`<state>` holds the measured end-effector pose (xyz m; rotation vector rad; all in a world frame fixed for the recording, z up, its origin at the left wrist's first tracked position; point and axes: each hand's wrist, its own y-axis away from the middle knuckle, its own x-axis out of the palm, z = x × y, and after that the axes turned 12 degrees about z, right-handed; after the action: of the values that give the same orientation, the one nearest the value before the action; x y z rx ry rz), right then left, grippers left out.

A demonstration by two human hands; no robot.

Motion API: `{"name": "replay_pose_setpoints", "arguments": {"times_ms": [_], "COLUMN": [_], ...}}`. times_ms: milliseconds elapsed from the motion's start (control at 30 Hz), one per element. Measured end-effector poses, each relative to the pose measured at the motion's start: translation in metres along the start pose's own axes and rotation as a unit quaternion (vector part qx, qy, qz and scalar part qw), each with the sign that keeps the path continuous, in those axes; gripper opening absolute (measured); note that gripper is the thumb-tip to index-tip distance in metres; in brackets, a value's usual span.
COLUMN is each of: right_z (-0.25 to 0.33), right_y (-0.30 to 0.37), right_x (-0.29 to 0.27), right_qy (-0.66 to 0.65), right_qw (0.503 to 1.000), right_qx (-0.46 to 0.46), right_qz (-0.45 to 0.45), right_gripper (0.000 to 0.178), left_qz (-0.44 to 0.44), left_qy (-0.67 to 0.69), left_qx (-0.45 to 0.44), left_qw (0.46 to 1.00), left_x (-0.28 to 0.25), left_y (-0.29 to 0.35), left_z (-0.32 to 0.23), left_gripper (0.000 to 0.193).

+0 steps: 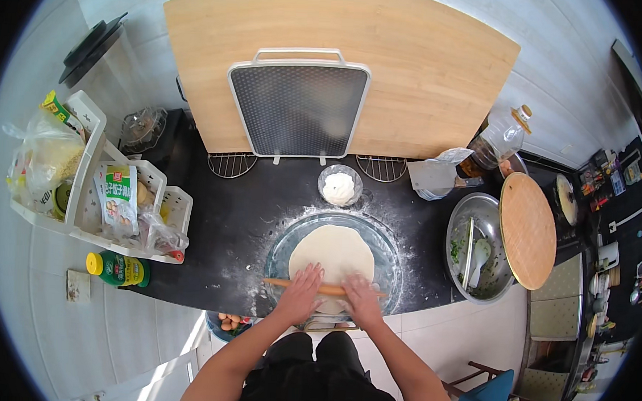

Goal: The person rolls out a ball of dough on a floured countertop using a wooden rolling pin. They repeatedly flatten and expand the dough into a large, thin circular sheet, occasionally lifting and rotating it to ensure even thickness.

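Note:
A round, flat sheet of pale dough (333, 250) lies on a floured, see-through round mat or board (282, 246). Across its near part runs a thin wooden rolling pin (277, 282). My left hand (303, 289) rests on the pin left of its middle, fingers stretched forward over it and not wrapped round. On the right part of the pin lies my right hand (361, 298), its fingers also extended and slightly blurred. Just beyond the dough stands a small clear bowl (324, 183) of white flour (339, 190). The dough's near edge shows below the pin, partly hidden by my hands.
Left is a white basket (126, 245) of packets beside a green, yellow-capped bottle (119, 268). Right, a steel bowl (501, 286) holds utensils and green bits, near a round wooden board (528, 229). A cleaver (432, 176) lies behind; a large wooden board (415, 67) leans on the wall.

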<state>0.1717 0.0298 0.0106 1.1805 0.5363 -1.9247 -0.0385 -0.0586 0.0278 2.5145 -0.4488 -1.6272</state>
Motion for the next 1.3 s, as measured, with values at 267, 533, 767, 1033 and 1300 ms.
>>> {"name": "replay_pose_setpoints", "arguments": {"times_ms": [267, 533, 767, 1033, 1300], "right_z": [-0.035, -0.087, -0.085, -0.114, -0.114], "right_y": [0.0, 0.047, -0.052, 0.026, -0.087], "right_x": [-0.005, -0.032, -0.053, -0.055, -0.067], "right_qy": [-0.022, -0.069, 0.015, 0.011, 0.023], "right_qw": [0.996, 0.996, 0.999, 0.985, 0.995], "right_qx": [-0.085, -0.035, -0.02, -0.082, -0.091], "right_qz": [0.003, 0.054, 0.033, 0.152, 0.045], "right_gripper": [0.036, 0.046, 0.061, 0.062, 0.06], "left_qz": [-0.022, 0.034, -0.019, 0.066, -0.113], "left_qy": [0.03, 0.069, 0.007, 0.061, -0.013], "left_qx": [-0.113, -0.045, -0.183, -0.102, -0.285], "left_qw": [0.993, 0.996, 0.983, 0.991, 0.952], "left_x": [0.024, 0.052, 0.027, 0.058, 0.035], "left_y": [0.02, 0.051, -0.011, 0.034, -0.046], "left_z": [0.004, -0.057, -0.047, -0.104, -0.059], "left_gripper": [0.079, 0.08, 0.084, 0.081, 0.085]}}
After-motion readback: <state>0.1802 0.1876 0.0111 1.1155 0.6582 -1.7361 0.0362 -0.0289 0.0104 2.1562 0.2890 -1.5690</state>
